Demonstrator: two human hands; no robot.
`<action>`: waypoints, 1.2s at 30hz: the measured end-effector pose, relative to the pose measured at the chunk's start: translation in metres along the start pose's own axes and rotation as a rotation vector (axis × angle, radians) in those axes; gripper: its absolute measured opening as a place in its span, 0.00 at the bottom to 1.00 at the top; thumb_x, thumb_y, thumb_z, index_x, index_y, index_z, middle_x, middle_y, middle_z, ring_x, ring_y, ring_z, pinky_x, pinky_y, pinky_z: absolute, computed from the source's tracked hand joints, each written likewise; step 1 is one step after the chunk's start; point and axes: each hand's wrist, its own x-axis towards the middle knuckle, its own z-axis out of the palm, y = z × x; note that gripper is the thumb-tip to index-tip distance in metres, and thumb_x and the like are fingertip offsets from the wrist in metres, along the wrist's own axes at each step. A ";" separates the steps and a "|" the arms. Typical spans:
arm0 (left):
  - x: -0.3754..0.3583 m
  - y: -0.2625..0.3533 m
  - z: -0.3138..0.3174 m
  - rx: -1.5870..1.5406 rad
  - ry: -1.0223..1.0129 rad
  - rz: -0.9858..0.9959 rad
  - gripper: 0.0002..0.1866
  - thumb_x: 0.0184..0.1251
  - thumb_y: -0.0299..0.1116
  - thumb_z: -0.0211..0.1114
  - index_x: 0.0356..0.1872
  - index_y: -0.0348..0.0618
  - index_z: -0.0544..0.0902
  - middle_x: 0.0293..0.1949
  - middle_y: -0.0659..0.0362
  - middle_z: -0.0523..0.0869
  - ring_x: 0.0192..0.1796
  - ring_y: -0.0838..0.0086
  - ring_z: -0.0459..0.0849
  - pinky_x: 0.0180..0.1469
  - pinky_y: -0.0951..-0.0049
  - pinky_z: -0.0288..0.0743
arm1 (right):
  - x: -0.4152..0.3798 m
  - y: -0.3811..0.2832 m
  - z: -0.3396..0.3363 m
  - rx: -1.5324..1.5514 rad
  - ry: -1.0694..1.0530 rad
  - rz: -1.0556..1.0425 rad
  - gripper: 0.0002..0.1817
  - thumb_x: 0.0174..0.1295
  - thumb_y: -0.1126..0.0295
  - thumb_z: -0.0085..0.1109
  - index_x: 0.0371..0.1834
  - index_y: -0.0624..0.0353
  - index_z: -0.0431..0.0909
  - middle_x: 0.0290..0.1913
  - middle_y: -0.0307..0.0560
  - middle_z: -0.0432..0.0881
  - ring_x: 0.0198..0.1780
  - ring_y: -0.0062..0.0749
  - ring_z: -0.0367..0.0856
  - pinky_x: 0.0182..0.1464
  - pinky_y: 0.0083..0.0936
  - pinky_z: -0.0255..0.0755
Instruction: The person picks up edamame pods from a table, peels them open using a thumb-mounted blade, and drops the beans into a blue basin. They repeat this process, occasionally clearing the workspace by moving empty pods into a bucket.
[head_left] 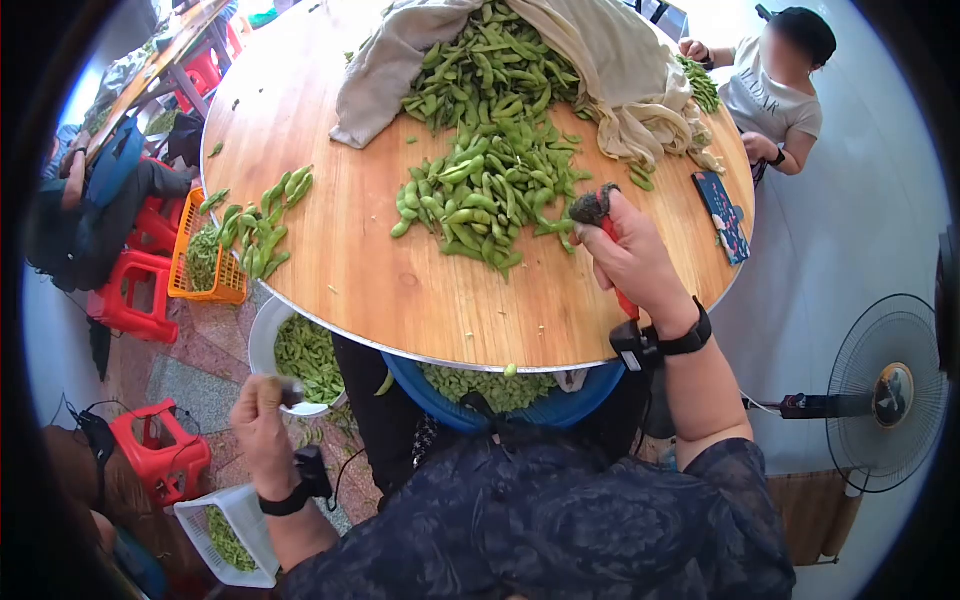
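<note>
My right hand [635, 255] is closed around a red-handled tool [627, 304] above the right part of the round wooden table [370, 290]; its working end is hidden. Dark material [591, 205] covers a fingertip of that hand. Just left of it lies a big heap of green soybean pods [490, 190]. My left hand [263, 430] is off the table at the lower left, fingers closed, with something dark [290, 392] at the fingertips that I cannot make out. Near it stands a white basin [262, 340] of pods.
A blue tub [410, 385] of shelled beans sits under the table edge before me. Cloth [375, 90] partly covers the heap. A few pods [262, 235] lie left. An orange basket [185, 275], red stools [130, 295], a fan [850, 405] and another person [775, 95] surround the table.
</note>
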 end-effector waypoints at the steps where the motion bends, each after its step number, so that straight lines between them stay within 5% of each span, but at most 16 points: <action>1: -0.002 0.012 0.018 -0.150 -0.120 -0.031 0.14 0.74 0.35 0.56 0.32 0.36 0.80 0.27 0.61 0.81 0.28 0.81 0.76 0.32 0.80 0.70 | -0.008 -0.011 -0.002 0.297 -0.081 0.076 0.04 0.66 0.76 0.50 0.42 0.59 0.71 0.25 0.41 0.77 0.14 0.20 0.69 0.16 0.17 0.61; 2: -0.005 0.025 0.036 -0.250 -0.245 -0.092 0.14 0.74 0.36 0.54 0.36 0.35 0.80 0.30 0.59 0.82 0.31 0.79 0.79 0.34 0.79 0.72 | -0.017 -0.018 -0.003 0.597 -0.164 0.155 0.05 0.67 0.76 0.50 0.44 0.58 0.72 0.26 0.37 0.77 0.13 0.13 0.66 0.14 0.12 0.58; 7: -0.010 0.058 0.117 -0.497 -0.787 -0.375 0.20 0.75 0.42 0.51 0.53 0.32 0.75 0.43 0.53 0.85 0.36 0.70 0.85 0.38 0.76 0.78 | -0.050 -0.027 -0.002 0.780 -0.462 0.229 0.08 0.69 0.73 0.52 0.49 0.56 0.73 0.25 0.37 0.76 0.14 0.13 0.68 0.15 0.11 0.60; 10: -0.013 0.076 0.149 -0.664 -0.956 -0.601 0.19 0.75 0.42 0.52 0.53 0.33 0.74 0.42 0.53 0.84 0.36 0.72 0.85 0.36 0.78 0.77 | -0.058 -0.028 0.006 0.625 -0.573 0.002 0.07 0.69 0.73 0.52 0.47 0.57 0.73 0.26 0.36 0.77 0.15 0.11 0.69 0.15 0.11 0.59; 13: -0.011 0.070 0.155 -0.654 -1.194 -0.688 0.17 0.76 0.43 0.51 0.50 0.39 0.76 0.33 0.63 0.83 0.35 0.79 0.82 0.36 0.83 0.73 | -0.062 -0.024 0.013 0.155 -0.501 -0.527 0.09 0.65 0.77 0.54 0.47 0.60 0.74 0.26 0.37 0.77 0.21 0.15 0.70 0.22 0.16 0.63; 15: -0.013 0.065 0.158 -0.679 -1.193 -0.710 0.15 0.76 0.43 0.52 0.44 0.41 0.76 0.29 0.65 0.80 0.31 0.83 0.79 0.33 0.84 0.71 | -0.068 -0.025 0.013 0.125 -0.472 -0.589 0.13 0.63 0.78 0.53 0.51 0.61 0.72 0.26 0.37 0.75 0.22 0.16 0.70 0.24 0.18 0.63; 17: -0.018 0.057 0.160 -0.690 -1.061 -0.591 0.10 0.75 0.36 0.54 0.46 0.40 0.76 0.32 0.64 0.80 0.31 0.83 0.77 0.32 0.82 0.71 | -0.078 -0.041 0.007 0.298 -0.479 0.022 0.14 0.59 0.76 0.53 0.48 0.62 0.67 0.26 0.55 0.76 0.28 0.54 0.78 0.30 0.33 0.71; 21: -0.029 0.062 0.163 -0.560 -0.928 -0.405 0.08 0.74 0.34 0.56 0.40 0.40 0.76 0.25 0.67 0.76 0.27 0.84 0.74 0.30 0.80 0.68 | -0.087 -0.038 0.018 0.345 -0.486 0.008 0.14 0.59 0.76 0.49 0.48 0.66 0.64 0.28 0.58 0.75 0.30 0.59 0.76 0.32 0.38 0.70; 23: -0.031 0.057 0.163 -0.185 -0.838 -0.009 0.05 0.69 0.28 0.60 0.36 0.38 0.75 0.24 0.62 0.75 0.25 0.78 0.74 0.27 0.75 0.68 | -0.091 -0.036 0.025 0.264 -0.518 -0.016 0.10 0.60 0.76 0.46 0.44 0.65 0.62 0.28 0.60 0.73 0.30 0.61 0.74 0.33 0.42 0.68; 26: -0.032 0.057 0.164 -0.006 -0.744 0.262 0.05 0.65 0.25 0.62 0.33 0.37 0.74 0.23 0.56 0.75 0.24 0.70 0.74 0.26 0.71 0.67 | -0.093 -0.027 0.031 0.259 -0.468 -0.073 0.09 0.60 0.75 0.47 0.41 0.65 0.61 0.27 0.61 0.73 0.30 0.62 0.74 0.31 0.44 0.67; 32: -0.032 0.067 0.168 0.175 -0.665 0.671 0.05 0.67 0.23 0.60 0.32 0.38 0.73 0.23 0.60 0.74 0.25 0.77 0.74 0.28 0.71 0.67 | -0.097 -0.019 0.036 0.209 -0.441 -0.153 0.10 0.60 0.76 0.47 0.42 0.64 0.61 0.27 0.62 0.73 0.30 0.63 0.75 0.30 0.45 0.67; 36: -0.030 0.060 0.161 -0.038 -0.833 0.299 0.06 0.66 0.27 0.62 0.32 0.39 0.74 0.22 0.57 0.75 0.23 0.70 0.74 0.26 0.71 0.67 | -0.099 -0.016 0.040 0.280 -0.399 -0.285 0.09 0.57 0.77 0.49 0.41 0.62 0.65 0.27 0.59 0.75 0.28 0.62 0.76 0.29 0.44 0.69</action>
